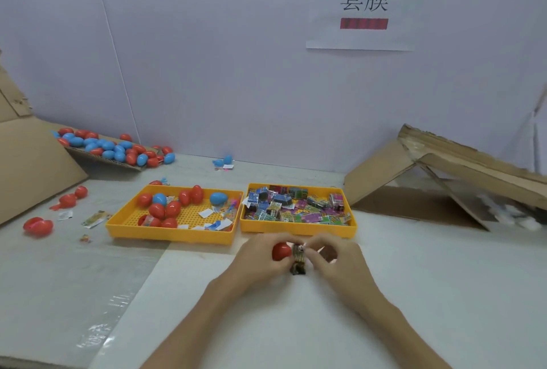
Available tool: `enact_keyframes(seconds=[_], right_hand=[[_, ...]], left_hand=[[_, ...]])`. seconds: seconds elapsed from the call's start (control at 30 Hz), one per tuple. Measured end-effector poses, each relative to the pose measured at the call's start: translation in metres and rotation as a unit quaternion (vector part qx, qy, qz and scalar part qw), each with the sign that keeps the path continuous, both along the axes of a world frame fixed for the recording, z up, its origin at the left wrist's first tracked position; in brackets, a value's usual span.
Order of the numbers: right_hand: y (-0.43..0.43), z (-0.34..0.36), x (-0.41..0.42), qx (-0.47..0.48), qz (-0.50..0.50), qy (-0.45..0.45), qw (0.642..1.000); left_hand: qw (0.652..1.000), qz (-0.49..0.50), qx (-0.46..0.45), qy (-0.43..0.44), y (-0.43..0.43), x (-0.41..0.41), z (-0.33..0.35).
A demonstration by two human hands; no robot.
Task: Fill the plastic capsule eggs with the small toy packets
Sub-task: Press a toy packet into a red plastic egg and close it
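Just in front of the packet tray [296, 229], a red capsule egg [280, 251] is gripped in the left hand [260, 260] and a toy packet [298, 262] is pinched by the right hand [336, 263], its long axis upright, lower end hanging down. That tray is heaped with packets [296, 205]; the egg tray [168, 234] to its left is strewn with red and blue eggs [165, 208].

White table [414, 280]. Yellow left tray [168, 234] sits mid-table. Second tray [296, 229] is just beside it, on its right. Loose red eggs [38, 226] lie left of the left tray, with a packet [94, 218] nearer it. Cardboard sheet [29, 167] is further left. Blue egg [223, 160] lies behind the left tray. Cardboard ramp [381, 167] is far right. Clear film [118, 309] lies in front.
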State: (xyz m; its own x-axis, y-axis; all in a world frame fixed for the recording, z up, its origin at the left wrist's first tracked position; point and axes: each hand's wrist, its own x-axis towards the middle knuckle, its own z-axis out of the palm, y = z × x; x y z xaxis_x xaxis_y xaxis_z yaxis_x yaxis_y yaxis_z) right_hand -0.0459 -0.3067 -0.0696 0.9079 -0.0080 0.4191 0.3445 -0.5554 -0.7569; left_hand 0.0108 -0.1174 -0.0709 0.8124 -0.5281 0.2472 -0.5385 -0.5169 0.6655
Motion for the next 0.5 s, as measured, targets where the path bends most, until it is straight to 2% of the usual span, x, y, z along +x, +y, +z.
enact_keyframes(seconds=[0.1, 0.23, 0.5], right_hand=[[-0.0046, -0.0005, 0.0042, 0.035, -0.058, 0.021, 0.997], [-0.0019, -0.0032, 0.0054, 0.009, -0.032, 0.062, 0.998], [-0.0018, -0.0059, 0.0095, -0.019, -0.048, 0.046, 0.998]], left_hand=[[1.0, -0.006, 0.006, 0.012, -0.0002, 0.0006, -0.0025], [0.999, -0.004, -0.011, 0.034, -0.0016, 0.001, -0.0048], [0.999, 0.011, -0.022, 0.046, -0.0024, -0.0022, -0.0061]])
